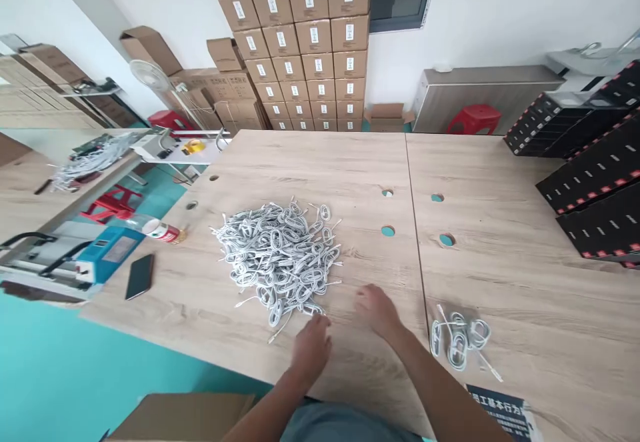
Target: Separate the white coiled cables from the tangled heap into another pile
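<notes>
Cables lie in a light, floppy tangle, best pinched by one loop; left hand and right hand sit open, apart, just beside it.

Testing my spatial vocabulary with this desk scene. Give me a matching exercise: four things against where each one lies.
Things
1. Left hand
2. Right hand
3. Small bundle of white cables
4. Smartphone

Places
A. On bare wood, between the two groups of cables
B. At the near edge of the large heap of coiled cables
C. Right of the table seam
D. Left of the large heap, apart from it

Pairs: 1-B, 2-A, 3-C, 4-D
</notes>
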A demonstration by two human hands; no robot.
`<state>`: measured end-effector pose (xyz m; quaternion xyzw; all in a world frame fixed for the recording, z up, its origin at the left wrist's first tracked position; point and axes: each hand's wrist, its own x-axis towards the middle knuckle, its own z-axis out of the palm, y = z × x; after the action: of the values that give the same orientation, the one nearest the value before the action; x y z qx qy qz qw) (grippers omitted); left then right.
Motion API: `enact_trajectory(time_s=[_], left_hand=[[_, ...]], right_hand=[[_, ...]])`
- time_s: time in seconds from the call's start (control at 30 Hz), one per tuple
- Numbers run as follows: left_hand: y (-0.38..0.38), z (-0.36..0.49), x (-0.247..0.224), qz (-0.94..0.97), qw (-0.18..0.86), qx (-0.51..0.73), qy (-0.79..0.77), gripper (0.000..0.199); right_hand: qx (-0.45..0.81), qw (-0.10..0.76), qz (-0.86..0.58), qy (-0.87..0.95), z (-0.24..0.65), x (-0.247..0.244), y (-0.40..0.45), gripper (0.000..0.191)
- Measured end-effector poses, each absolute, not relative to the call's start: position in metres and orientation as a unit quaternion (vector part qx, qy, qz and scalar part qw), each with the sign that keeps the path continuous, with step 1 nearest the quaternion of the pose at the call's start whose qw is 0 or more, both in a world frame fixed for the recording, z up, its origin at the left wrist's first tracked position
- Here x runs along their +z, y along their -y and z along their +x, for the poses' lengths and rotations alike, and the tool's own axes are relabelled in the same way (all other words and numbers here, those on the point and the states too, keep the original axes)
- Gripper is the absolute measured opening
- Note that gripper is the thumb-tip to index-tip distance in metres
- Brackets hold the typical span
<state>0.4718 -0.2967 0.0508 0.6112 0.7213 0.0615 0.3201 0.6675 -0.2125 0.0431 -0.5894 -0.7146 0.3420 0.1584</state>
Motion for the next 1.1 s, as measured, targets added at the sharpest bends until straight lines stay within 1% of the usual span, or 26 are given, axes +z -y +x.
enact_trajectory(time_s=[0.03,0.13,0.17,0.2,0.23,0.3,0.37,0.43,0.5,0.57,0.6,0.67,0.77,0.83,0.93,1.03,1.1], left_hand=[[0.298,0.45,0.055,0.597,0.282,0.057,-0.749,0.029],[0.286,0.407,0.066,0.568,0.196,0.06,-0.798,0.031],[0.277,0.4,0.068,0.569,0.176,0.064,-0.801,0.032],[0.266,0.395,0.069,0.577,0.162,0.068,-0.797,0.032],[0.254,0.392,0.069,0.592,0.152,0.07,-0.789,0.032],[0.23,0.39,0.069,0.629,0.141,0.065,-0.762,0.03],[0.212,0.39,0.066,0.666,0.135,0.053,-0.731,0.029],[0.202,0.389,0.064,0.696,0.128,0.039,-0.705,0.027],[0.2,0.386,0.062,0.719,0.117,0.029,-0.684,0.027],[0.202,0.382,0.061,0.735,0.105,0.025,-0.669,0.033],[0.204,0.38,0.061,0.741,0.098,0.026,-0.664,0.038],[0.21,0.377,0.059,0.746,0.087,0.03,-0.66,0.046],[0.217,0.375,0.055,0.743,0.077,0.037,-0.664,0.056],[0.22,0.377,0.051,0.738,0.075,0.04,-0.669,0.06],[0.223,0.382,0.047,0.728,0.075,0.053,-0.679,0.06],[0.228,0.38,0.047,0.719,0.079,0.074,-0.687,0.057],[0.232,0.373,0.05,0.71,0.084,0.092,-0.693,0.055]], right_hand=[[0.364,0.147,-0.569,0.722,0.633,0.045,0.206,0.034],[0.369,0.104,-0.564,0.731,0.559,0.042,0.205,0.08],[0.354,0.089,-0.571,0.736,0.546,0.037,0.208,0.087],[0.338,0.077,-0.575,0.741,0.538,0.032,0.212,0.087],[0.327,0.072,-0.575,0.746,0.535,0.026,0.216,0.081],[0.325,0.081,-0.571,0.749,0.541,0.018,0.221,0.063],[0.341,0.105,-0.576,0.735,0.553,0.014,0.224,0.051],[0.36,0.152,-0.605,0.694,0.569,0.015,0.226,0.046],[0.392,0.216,-0.633,0.632,0.585,0.016,0.231,0.043],[0.442,0.277,-0.643,0.561,0.606,0.016,0.24,0.039],[0.467,0.302,-0.643,0.526,0.619,0.016,0.246,0.039],[0.493,0.336,-0.653,0.466,0.652,0.014,0.261,0.046],[0.447,0.361,-0.706,0.414,0.706,0.014,0.278,0.057],[0.403,0.364,-0.734,0.408,0.728,0.019,0.278,0.06],[0.419,0.357,-0.686,0.476,0.709,0.029,0.26,0.052],[0.471,0.343,-0.557,0.591,0.64,0.036,0.227,0.037],[0.455,0.301,-0.507,0.667,0.592,0.039,0.203,0.036]])
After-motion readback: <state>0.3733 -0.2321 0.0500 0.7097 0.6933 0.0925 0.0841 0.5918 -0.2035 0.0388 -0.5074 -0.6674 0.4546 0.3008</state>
